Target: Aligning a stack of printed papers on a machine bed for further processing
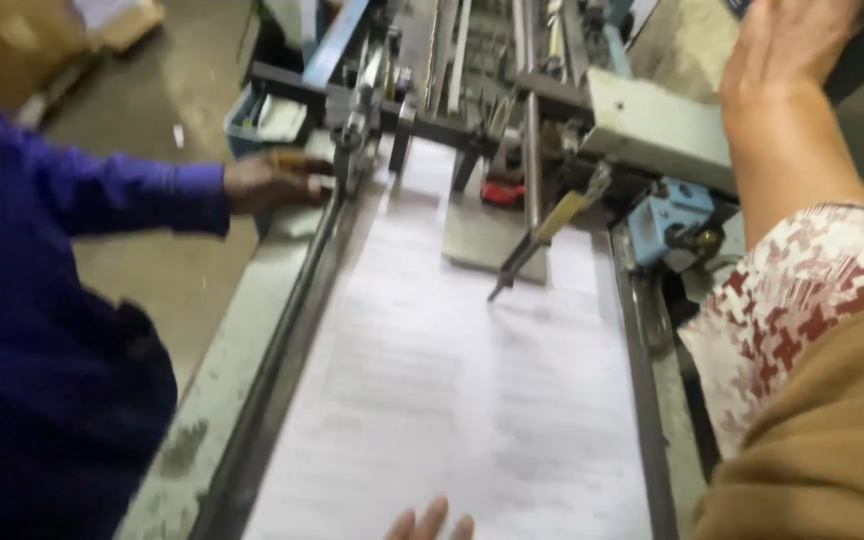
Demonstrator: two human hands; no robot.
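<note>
The left hand's fingertips (pixel 430 521) touch the printed paper sheets (pixel 452 380); the right hand (pixel 787 50) rests on the machine (pixel 652 125), beside a co-worker's hand (pixel 272 182).

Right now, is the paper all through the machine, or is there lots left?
Done: printed paper already lies flat on the machine bed, with its far end under the rollers. In hand: the left hand touches the near edge of the paper with its fingertips, and the right hand rests on the machine's far right side. A co-worker's hand is at the left rail. Left: most of the paper is still this side of the rollers.
</note>
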